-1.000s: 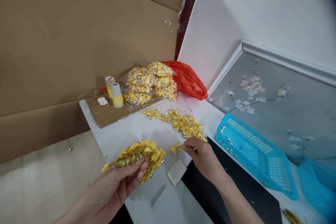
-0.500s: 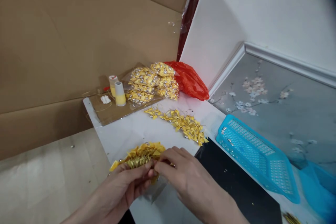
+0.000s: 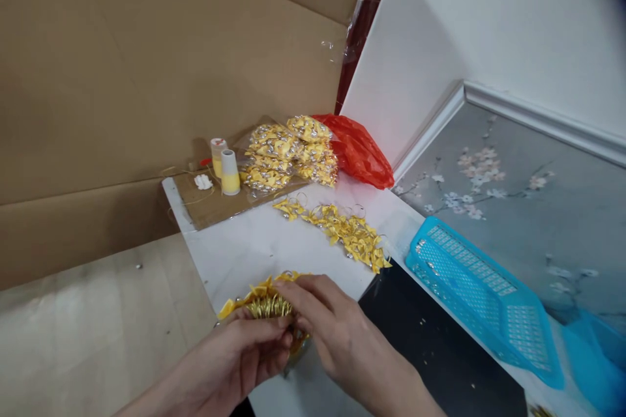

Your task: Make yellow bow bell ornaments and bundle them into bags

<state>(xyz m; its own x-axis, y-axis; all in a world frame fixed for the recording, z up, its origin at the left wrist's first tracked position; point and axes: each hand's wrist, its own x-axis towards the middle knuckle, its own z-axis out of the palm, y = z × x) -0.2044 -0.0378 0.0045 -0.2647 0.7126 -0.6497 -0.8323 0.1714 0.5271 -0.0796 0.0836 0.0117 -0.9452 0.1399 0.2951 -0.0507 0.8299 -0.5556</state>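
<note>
A bundle of yellow ribbon bows with gold cord loops (image 3: 268,305) is between my two hands, low over the white table. My left hand (image 3: 244,352) is closed around it from below, thumb along the gold loops. Over its right end my right hand (image 3: 337,322) is curled, fingers bent down onto the bows, their tips partly hidden. Just beyond, a loose row of similar yellow bows with silver beads or bells (image 3: 347,231) lies on the white tabletop (image 3: 235,244).
Clear bags of yellow bows (image 3: 274,150) lie on a cardboard piece (image 3: 195,205) beside two thread cones (image 3: 229,172). A red plastic bag (image 3: 362,150) is behind them. To the right are a black mat (image 3: 440,339) and a blue basket (image 3: 484,300); a cardboard wall (image 3: 147,65) stands behind.
My right hand has shifted from pinching at the bundle's right end to covering its top with the fingers. The left hand keeps its hold. The camera view has moved slightly.
</note>
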